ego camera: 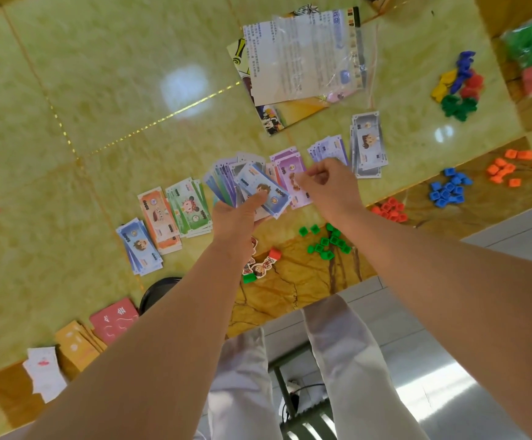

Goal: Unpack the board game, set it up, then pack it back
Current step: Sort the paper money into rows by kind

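Observation:
My left hand (237, 217) grips a fanned stack of play money (245, 187) above the table, a blue 5000 note on top. My right hand (330, 181) pinches a purple 100 note (291, 176) at the fan's right edge. Sorted piles lie on the yellow-green table (99, 90): blue notes (139, 246), orange notes (160, 222), green notes (190, 208), pale purple notes (328, 149) and grey notes (368, 144). The folded game board with a rule sheet and clear bag (303, 58) lies further back.
Small plastic houses sit in heaps: green (326, 241), red (390, 211), blue (449, 190), orange (517, 168). Coloured pawns (458, 84) lie at the far right. Red cards (114, 319), yellow cards (79, 347) and white cards (45, 371) are near left. Character standees (260, 263) stand below my left wrist.

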A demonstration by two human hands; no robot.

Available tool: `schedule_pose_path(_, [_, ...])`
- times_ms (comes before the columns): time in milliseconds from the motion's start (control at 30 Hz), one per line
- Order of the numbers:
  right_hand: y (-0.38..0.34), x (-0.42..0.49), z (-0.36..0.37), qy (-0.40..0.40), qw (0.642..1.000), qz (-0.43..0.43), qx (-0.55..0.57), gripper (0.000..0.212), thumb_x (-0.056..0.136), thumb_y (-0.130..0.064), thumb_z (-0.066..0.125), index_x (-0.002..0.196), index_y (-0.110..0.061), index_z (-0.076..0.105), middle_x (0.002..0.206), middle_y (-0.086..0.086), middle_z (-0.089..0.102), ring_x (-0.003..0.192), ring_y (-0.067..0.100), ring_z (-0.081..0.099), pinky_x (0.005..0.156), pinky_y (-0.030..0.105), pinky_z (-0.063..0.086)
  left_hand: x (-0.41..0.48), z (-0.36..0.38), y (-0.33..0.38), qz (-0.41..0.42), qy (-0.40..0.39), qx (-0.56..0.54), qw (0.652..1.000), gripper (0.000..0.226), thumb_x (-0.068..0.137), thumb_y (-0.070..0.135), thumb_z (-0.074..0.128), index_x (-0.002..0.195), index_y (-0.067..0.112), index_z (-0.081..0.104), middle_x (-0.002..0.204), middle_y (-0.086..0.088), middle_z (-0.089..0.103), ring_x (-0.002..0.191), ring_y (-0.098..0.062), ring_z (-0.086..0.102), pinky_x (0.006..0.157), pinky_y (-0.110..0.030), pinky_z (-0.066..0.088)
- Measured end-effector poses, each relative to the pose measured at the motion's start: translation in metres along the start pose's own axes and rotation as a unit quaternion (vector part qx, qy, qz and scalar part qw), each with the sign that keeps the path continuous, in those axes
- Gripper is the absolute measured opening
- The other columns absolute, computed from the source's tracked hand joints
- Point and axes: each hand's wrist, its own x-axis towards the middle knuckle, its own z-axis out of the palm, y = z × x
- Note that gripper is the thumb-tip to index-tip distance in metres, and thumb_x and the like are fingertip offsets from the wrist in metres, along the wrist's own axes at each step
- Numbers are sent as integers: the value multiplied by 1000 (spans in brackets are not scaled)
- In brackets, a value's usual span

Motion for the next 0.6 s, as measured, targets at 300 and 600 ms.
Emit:
schedule_pose_path(300, [-13, -2, -14, -84, 996, -24, 8, 9, 84, -17, 73, 88, -12, 67, 74, -6, 57, 67, 4, 48, 56, 5, 39, -17, 24, 16, -3, -27, -65, 998, 23, 87, 4, 65, 107, 1, 54, 88, -10, 69, 68, -17, 71, 75, -41, 60])
schedule_pose_path(600, [-20, 6, -38, -37, 990, 61, 118, 9, 93, -8, 59, 89, -14, 54, 74, 3, 59, 46, 6, 55, 45, 19, 42, -24, 32, 28, 12, -19, -8, 1000, 23, 91, -1, 57, 85, 14, 42, 84, -5, 64, 61, -14, 69, 64, -32, 58])
